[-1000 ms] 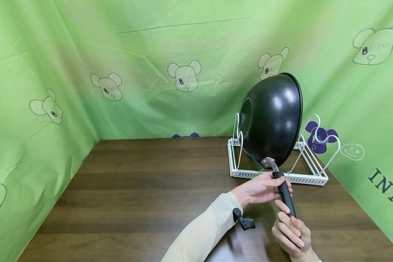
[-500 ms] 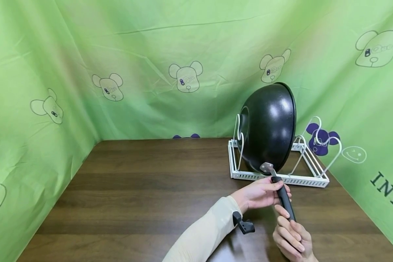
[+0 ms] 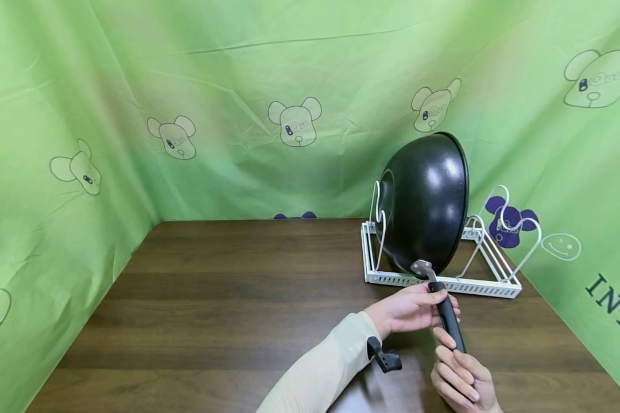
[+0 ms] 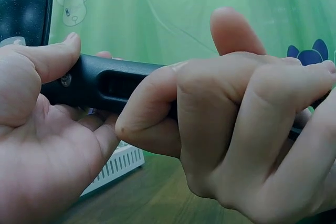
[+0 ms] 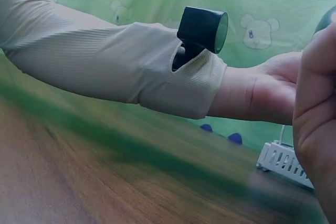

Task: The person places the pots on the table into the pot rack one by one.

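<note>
A black wok (image 3: 426,201) stands on its side in a white wire rack (image 3: 392,278), its rounded base toward the left and its rim toward the right. Its black handle (image 3: 448,315) slants toward the person. My left hand (image 3: 410,307) holds the handle near the wok, thumb on top and fingers beneath. Farther down, my right hand (image 3: 462,376) grips the handle's end; in the left wrist view its fingers (image 4: 210,108) curl round it. The wok's inside faces away and cannot be seen.
Everything stands on a brown wooden table (image 3: 212,304). A green printed cloth (image 3: 227,69) hangs behind and at both sides. Curved rack wires (image 3: 522,252) rise to the right of the wok. A small black camera mount (image 3: 384,354) sits on the left wrist.
The wok has come down and slightly left, lower into the rack, mostly in the first half second. Both hands moved slightly down with the handle and kept their hold.
</note>
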`<state>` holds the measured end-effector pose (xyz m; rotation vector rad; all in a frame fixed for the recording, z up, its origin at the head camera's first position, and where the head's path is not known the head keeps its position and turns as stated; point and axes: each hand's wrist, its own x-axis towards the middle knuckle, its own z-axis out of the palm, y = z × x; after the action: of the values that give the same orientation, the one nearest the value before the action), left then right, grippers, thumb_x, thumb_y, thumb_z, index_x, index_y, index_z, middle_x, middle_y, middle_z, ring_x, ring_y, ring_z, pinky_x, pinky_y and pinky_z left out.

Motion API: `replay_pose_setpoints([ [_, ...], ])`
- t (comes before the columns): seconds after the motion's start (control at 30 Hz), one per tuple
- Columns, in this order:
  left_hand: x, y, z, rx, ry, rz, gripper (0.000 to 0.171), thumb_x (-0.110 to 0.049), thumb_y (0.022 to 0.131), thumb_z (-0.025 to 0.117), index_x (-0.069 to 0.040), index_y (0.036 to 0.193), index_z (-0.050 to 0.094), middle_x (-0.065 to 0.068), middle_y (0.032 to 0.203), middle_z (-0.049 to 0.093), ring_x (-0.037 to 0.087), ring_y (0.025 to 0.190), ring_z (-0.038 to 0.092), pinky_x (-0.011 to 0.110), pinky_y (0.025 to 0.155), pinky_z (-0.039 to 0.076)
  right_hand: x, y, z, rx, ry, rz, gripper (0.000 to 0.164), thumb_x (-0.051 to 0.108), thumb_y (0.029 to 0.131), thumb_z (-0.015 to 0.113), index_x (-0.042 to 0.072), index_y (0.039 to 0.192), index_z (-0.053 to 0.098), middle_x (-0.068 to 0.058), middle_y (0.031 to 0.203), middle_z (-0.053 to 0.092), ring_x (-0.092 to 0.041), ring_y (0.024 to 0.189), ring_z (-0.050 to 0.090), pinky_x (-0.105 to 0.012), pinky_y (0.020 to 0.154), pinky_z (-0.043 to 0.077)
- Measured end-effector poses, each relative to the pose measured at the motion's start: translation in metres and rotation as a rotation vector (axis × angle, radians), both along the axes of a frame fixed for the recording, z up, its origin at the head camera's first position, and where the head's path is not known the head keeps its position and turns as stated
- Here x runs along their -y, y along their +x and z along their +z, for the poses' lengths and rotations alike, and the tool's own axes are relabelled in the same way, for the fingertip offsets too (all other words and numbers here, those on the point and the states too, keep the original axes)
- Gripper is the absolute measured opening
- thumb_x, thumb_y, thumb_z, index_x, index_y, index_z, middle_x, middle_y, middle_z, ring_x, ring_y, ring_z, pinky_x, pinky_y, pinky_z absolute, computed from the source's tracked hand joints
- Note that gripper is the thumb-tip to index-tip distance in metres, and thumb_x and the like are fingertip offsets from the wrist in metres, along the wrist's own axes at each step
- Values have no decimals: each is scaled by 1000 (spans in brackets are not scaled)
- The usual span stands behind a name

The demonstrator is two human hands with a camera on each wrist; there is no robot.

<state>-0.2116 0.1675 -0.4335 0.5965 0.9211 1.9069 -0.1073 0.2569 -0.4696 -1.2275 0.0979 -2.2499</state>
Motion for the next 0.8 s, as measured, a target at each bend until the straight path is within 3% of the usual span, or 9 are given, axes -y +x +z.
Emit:
replay_pose_setpoints([
  [0.13, 3, -2, 1, -7, -28, 26, 28, -4, 108, 31, -15, 94, 53, -3, 91, 61, 17, 98, 61, 40, 107, 39, -1, -1, 0, -10, 49, -46, 22, 13, 106, 24, 7, 124, 34, 7, 68, 29, -2, 41, 28, -13, 37, 27],
  [0.27, 7, -4, 2, -47, -65, 54, 25, -4, 107, 35, -16, 95, 53, -2, 91, 62, 38, 127, 52, 42, 104, 43, -4, 0, 1, -8, 110, -117, 26, 13, 106, 20, 6, 126, 35, 4, 69, 25, -9, 46, 25, -18, 43, 23],
  [0.37, 11, -5, 2, -68, -99, 75, 26, -2, 106, 38, -17, 94, 55, -2, 88, 63, 33, 117, 60, 40, 96, 49, -8, 3, 0, 1, 157, -162, 29, 13, 107, 16, 4, 125, 35, 0, 70, 22, -13, 49, 23, -23, 45, 21],
  [0.47, 18, -5, 2, -86, -135, 95, 22, 3, 104, 41, -11, 100, 57, 1, 92, 65, 21, 101, 64, 42, 95, 50, -13, 5, -1, 10, 212, -188, 32, 13, 107, 11, 2, 125, 35, -3, 71, 20, -17, 51, 22, -27, 47, 19],
  [0.57, 31, -6, 4, -149, -175, 77, 23, 3, 104, 40, 1, 123, 52, 24, 117, 64, 33, 116, 61, 46, 100, 47, -21, 7, -1, 28, 301, -222, 37, 11, 106, 6, 1, 126, 36, -8, 73, 18, -22, 54, 20, -32, 49, 17],
  [0.63, 44, -6, 6, -206, -197, 51, 34, 1, 105, 37, 8, 139, 41, 34, 134, 52, 45, 128, 49, 48, 102, 45, -30, 9, 0, 39, 396, -264, 41, 9, 106, 3, 1, 126, 38, -12, 75, 21, -27, 56, 21, -35, 52, 21],
  [0.7, 60, -8, 9, -277, -228, 26, 41, -2, 106, 35, 8, 146, 31, 37, 142, 41, 50, 132, 41, 49, 104, 44, -43, 10, 4, 61, 547, -326, 45, 7, 106, 3, 3, 126, 43, -12, 76, 37, -26, 57, 36, -34, 54, 34],
  [0.8, 86, -11, 14, -421, -321, 53, 43, -5, 105, 42, 5, 146, 33, 31, 139, 50, 37, 125, 55, 41, 100, 46, -61, 11, 15, 49, 861, -517, 48, 5, 108, 9, 13, 122, 54, -3, 86, 60, -20, 67, 61, -34, 64, 54],
])
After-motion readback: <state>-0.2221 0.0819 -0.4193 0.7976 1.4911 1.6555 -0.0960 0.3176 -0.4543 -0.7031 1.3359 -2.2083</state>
